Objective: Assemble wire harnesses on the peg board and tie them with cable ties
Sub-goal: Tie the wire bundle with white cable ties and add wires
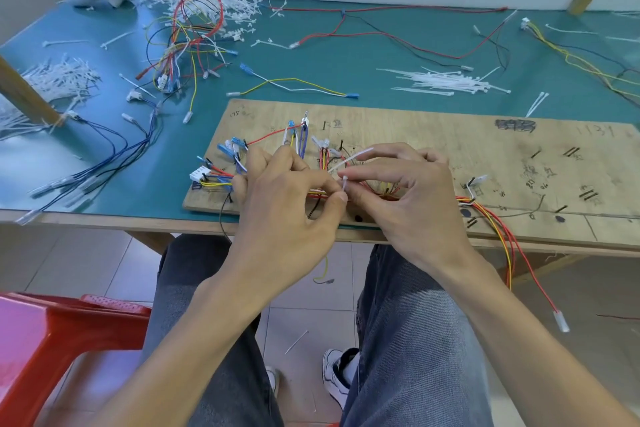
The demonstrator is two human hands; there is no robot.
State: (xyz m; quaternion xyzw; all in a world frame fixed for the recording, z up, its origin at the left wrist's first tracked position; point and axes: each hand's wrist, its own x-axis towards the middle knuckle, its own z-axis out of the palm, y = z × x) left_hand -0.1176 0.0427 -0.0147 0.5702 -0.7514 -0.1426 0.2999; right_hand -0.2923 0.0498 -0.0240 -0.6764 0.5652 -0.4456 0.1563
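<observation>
Wire harness of red, yellow and black strands (221,180) lies pegged on the worn plywood peg board (415,135) at the near edge of the green-topped desk (346,55). Left hand (287,198) and right hand (408,194) pinch a thin white cable tie (349,159) (tail pointing up-right) around the bundle; loose white ties (446,81) lie behind.

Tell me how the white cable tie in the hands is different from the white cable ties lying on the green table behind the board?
The cable tie in the hands is one alone, bent over the wires on the peg board, pinched between the left hand and the right hand. The loose cable ties are many, lying flat, mostly straight, in a pile on the green table, touched by nobody. Both are thin, white plastic strips.
</observation>
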